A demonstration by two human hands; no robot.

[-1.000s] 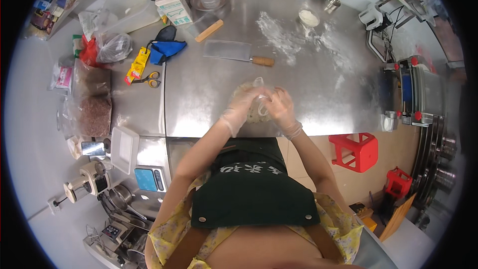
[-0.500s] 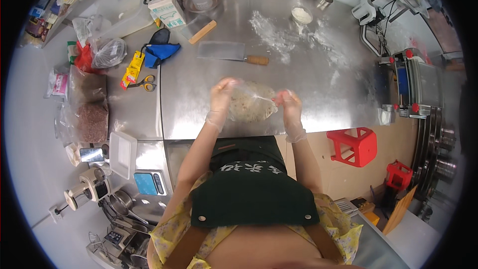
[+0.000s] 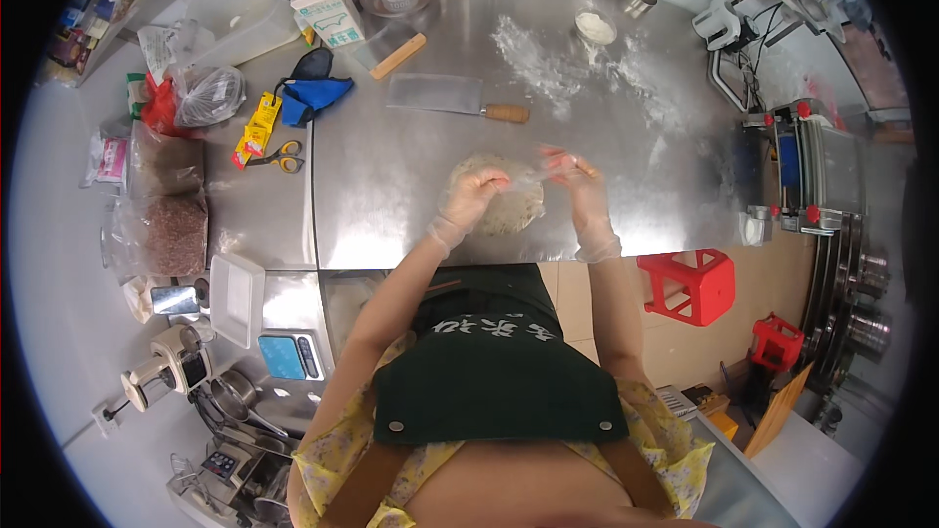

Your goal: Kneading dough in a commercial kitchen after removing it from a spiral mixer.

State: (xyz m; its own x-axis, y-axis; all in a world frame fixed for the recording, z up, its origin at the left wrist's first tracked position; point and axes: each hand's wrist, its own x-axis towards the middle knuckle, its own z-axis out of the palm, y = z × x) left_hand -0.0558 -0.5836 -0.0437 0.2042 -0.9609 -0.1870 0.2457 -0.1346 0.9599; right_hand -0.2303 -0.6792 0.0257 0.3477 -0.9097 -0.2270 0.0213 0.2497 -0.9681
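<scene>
Close to the near edge of the steel table lies a pale, speckled lump of dough with a clear plastic bag about it. Over its left part my left hand, in a clear glove, pinches the bag's plastic between closed fingers. My right hand, gloved alike, is to the right of the dough and also grips the plastic, which stretches between the two hands. Beyond them lies a cleaver with its wooden handle pointing right.
Flour is scattered on the table near a small bowl of flour. Scissors, yellow packets and a blue cloth item lie to the left. A roller machine stands at the right, and a red stool below.
My left hand has moved right, from the bag's left side to over the dough. My right hand has shifted slightly right and up. The plastic between them is now drawn together.
</scene>
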